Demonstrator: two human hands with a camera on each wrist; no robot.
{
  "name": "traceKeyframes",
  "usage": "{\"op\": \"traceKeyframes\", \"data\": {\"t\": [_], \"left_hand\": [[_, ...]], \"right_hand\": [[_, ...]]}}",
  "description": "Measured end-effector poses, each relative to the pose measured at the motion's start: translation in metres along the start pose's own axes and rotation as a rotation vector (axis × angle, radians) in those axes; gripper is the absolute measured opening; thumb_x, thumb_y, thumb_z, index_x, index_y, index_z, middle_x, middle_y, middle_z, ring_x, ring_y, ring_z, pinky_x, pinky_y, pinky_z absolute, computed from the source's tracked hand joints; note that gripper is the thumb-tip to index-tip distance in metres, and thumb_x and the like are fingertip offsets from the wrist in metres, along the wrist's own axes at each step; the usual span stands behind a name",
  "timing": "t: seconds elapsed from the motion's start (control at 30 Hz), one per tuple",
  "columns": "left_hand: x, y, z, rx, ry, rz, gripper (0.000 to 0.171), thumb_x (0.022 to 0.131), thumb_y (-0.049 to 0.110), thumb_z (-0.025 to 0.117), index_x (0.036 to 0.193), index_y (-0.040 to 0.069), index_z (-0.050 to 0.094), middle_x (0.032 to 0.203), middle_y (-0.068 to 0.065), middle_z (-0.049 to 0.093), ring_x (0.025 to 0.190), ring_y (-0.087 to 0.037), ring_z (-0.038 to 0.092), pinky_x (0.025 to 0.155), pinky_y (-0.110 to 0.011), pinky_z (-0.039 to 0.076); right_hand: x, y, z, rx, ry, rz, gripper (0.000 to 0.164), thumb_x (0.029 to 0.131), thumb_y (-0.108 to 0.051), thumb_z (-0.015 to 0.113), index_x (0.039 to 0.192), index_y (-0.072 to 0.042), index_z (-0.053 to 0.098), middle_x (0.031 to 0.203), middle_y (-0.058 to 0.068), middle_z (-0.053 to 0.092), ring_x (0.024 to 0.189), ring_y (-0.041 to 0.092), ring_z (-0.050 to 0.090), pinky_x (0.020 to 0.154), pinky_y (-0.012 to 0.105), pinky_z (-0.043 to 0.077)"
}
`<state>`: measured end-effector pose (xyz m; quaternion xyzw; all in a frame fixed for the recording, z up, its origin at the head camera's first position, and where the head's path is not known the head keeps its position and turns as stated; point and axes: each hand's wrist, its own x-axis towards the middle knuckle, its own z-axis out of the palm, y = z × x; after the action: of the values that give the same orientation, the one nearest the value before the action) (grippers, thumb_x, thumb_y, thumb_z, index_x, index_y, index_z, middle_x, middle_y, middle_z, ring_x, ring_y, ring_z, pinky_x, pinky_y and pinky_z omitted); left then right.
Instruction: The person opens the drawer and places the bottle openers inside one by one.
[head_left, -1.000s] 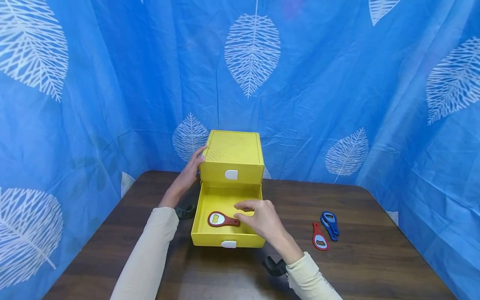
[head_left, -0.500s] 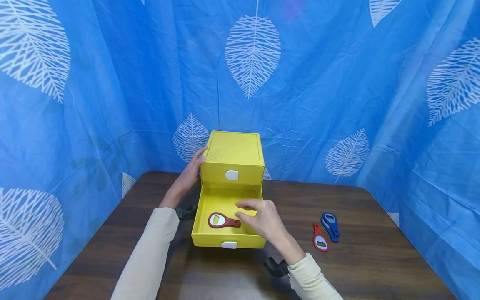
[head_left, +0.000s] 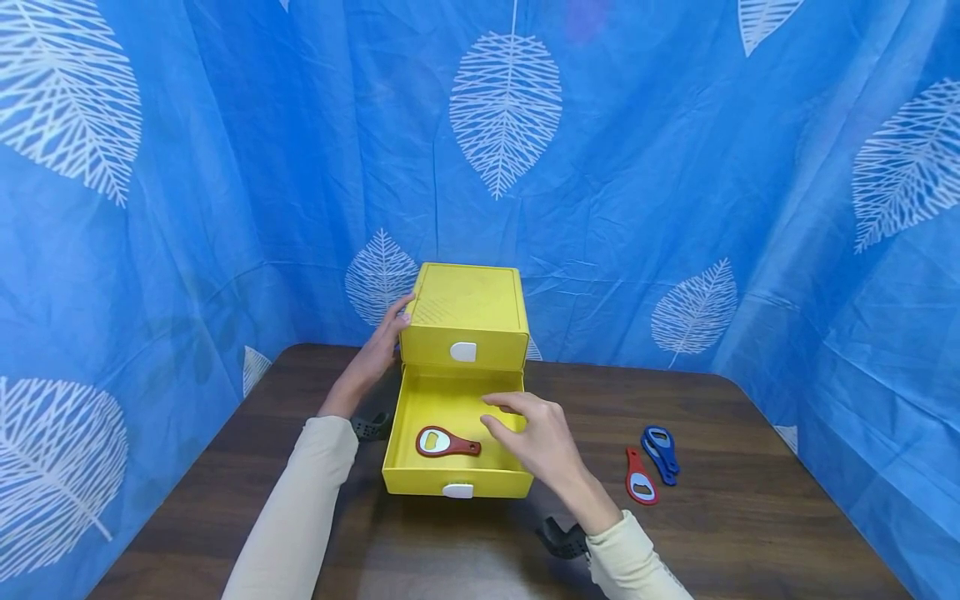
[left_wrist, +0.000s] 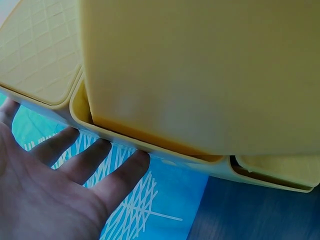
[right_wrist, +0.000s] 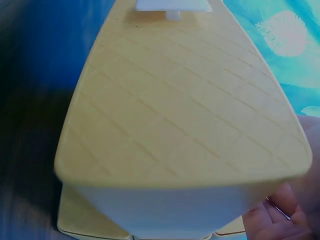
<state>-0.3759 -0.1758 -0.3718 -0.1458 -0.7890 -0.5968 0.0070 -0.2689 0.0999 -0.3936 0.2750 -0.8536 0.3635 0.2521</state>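
A yellow two-drawer box (head_left: 463, 300) stands on the table, its lower drawer (head_left: 422, 482) pulled out. Inside that drawer lies a red bottle opener (head_left: 447, 442), its handle pointing right. Above the drawer's right side hovers my right hand (head_left: 543, 437), thumb and fingers parted and holding nothing, just off the opener's handle end. My left hand (head_left: 375, 350) rests against the box's left side near the top. In the left wrist view, the fingers (left_wrist: 122, 177) reach straight to the box's edge. The right wrist view shows the lower drawer's patterned front (right_wrist: 180, 100) with a white tab.
A second red bottle opener (head_left: 641, 477) lies on the dark wooden table (head_left: 720, 517) to the right. Beside it are blue bottle openers (head_left: 661, 454), one overlapping another. The upper drawer's front (head_left: 427, 346) is pushed in. A blue leaf-print curtain (head_left: 600, 208) hangs behind the table.
My right hand has drawn back a little to the right and away from the red bottle opener in the drawer. The left hand and the box have stayed put.
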Motion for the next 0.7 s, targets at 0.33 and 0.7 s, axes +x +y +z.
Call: {"op": "traceKeyframes", "data": {"t": [0.33,0.7], "left_hand": [[0.000,0.001,0.001,0.011,0.007,-0.007,0.066,0.105,0.064,0.028,0.165,0.040,0.011,0.174,-0.003,0.006,0.156,-0.043,0.017,0.115,-0.078,0.019],[0.002,-0.001,0.001,0.014,0.004,-0.002,0.068,0.104,0.067,0.028,0.164,0.041,0.011,0.174,-0.003,0.005,0.156,-0.044,0.016,0.115,-0.079,0.018]], "right_hand": [[-0.007,0.014,-0.018,-0.061,0.021,0.045,0.027,0.086,-0.017,0.085,0.112,-0.012,0.080,0.109,0.002,0.079,0.100,0.019,0.073,0.088,0.040,0.061],[-0.019,0.043,-0.046,-0.087,0.072,0.091,0.030,0.087,-0.017,0.084,0.116,-0.012,0.078,0.112,0.002,0.078,0.101,0.021,0.074,0.083,0.042,0.062]]}}
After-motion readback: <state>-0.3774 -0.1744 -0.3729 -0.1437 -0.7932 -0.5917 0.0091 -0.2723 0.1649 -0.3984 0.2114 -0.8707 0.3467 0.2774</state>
